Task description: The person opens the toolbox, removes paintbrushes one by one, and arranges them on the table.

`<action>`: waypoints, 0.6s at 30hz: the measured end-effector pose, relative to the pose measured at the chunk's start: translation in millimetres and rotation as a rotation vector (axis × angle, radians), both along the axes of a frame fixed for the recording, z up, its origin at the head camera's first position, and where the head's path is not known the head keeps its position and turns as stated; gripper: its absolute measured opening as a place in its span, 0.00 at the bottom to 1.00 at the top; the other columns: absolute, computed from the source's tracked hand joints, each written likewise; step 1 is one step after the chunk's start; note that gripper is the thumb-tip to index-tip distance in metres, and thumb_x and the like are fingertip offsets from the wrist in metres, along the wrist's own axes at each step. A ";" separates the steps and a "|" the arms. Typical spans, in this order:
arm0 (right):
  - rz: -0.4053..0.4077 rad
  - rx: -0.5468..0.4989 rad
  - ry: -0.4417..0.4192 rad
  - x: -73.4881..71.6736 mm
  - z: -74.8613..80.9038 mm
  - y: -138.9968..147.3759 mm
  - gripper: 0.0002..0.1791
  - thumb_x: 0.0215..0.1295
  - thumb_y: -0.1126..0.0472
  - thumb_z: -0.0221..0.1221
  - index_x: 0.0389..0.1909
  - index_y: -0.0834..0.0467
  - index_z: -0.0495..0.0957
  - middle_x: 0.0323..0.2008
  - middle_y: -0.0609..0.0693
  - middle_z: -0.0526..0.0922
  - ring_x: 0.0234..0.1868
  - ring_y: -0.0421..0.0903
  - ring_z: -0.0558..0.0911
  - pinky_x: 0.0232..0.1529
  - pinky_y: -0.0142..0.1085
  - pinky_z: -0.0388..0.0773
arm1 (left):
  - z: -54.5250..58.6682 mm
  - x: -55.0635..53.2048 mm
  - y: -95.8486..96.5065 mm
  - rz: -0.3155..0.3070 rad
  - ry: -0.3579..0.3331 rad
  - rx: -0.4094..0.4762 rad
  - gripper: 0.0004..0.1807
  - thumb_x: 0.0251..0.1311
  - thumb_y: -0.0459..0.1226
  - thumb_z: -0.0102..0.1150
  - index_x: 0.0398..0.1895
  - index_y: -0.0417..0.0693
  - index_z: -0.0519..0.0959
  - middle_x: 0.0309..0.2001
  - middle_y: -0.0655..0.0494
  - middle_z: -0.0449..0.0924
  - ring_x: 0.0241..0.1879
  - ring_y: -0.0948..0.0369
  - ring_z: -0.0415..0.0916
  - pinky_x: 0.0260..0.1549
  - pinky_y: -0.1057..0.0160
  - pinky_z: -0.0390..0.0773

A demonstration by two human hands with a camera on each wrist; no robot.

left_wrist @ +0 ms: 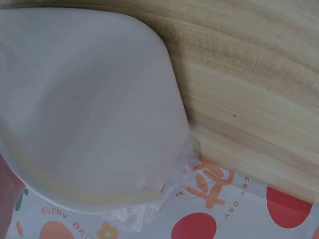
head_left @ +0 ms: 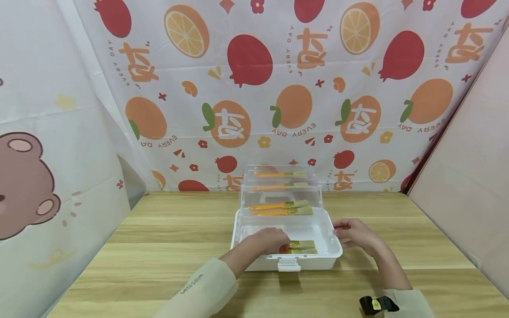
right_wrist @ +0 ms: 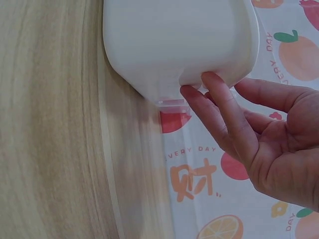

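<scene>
A white plastic box (head_left: 306, 263) with its see-through lid raised stands on the wooden table. Inside it, my left hand (head_left: 270, 240) grips a paintbrush (head_left: 305, 244) by the handle, which the fingers mostly hide. Pale bristles of a second paintbrush (head_left: 308, 251) lie right beside the first. My right hand (head_left: 359, 235) is at the right end of the box, fingertips touching the wall near the rim. In the right wrist view its fingers (right_wrist: 227, 107) are nearly straight against the white end. The left wrist view shows a large pale surface, without the brushes.
Two more orange-handled paintbrushes (head_left: 281, 208) lie in the clear tier behind the box, below the raised lid (head_left: 282, 170). A white latch (head_left: 289, 265) is on the front wall. A fruit-printed cloth (head_left: 274, 92) hangs behind the table (head_left: 175, 247).
</scene>
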State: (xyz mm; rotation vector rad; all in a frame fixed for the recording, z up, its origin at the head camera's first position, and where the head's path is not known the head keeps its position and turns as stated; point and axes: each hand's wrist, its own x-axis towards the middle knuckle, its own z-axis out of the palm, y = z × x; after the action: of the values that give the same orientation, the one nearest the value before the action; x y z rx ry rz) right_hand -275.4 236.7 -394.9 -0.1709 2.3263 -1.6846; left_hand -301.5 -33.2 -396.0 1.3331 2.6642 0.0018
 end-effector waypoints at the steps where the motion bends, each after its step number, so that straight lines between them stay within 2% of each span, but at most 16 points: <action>1: 0.001 -0.001 0.000 -0.2 0.0 0.0 0.21 0.65 0.66 0.52 0.54 0.77 0.65 0.42 0.57 0.78 0.42 0.49 0.77 0.38 0.44 0.78 | 0.3 -0.1 0.1 0.002 -0.002 -0.002 0.11 0.57 0.29 0.57 0.19 0.51 0.75 0.19 0.66 0.68 0.21 0.67 0.62 0.22 0.72 0.64; 11: -0.003 0.001 0.001 -0.9 -0.1 -0.7 0.20 0.64 0.66 0.52 0.53 0.76 0.66 0.41 0.57 0.78 0.41 0.48 0.77 0.37 0.43 0.78 | -0.6 -0.7 -4.3 0.001 0.009 0.032 0.06 0.56 0.33 0.60 0.25 0.54 0.80 0.23 0.68 0.73 0.23 0.70 0.67 0.24 0.74 0.66; 18: -0.012 0.005 -0.001 -0.5 0.8 -0.4 0.20 0.65 0.67 0.52 0.53 0.76 0.66 0.41 0.56 0.78 0.42 0.48 0.77 0.37 0.43 0.78 | 7.7 -0.6 -6.9 -0.001 0.156 0.012 0.05 0.47 0.35 0.65 0.27 0.56 0.81 0.22 0.69 0.73 0.23 0.70 0.67 0.19 0.72 0.65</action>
State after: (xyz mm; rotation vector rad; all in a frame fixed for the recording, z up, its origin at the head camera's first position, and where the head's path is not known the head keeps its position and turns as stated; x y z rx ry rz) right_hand -275.9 236.3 -394.1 -0.1554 2.3356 -1.6835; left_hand -302.1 -40.2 -388.3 1.3914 2.7953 -0.0906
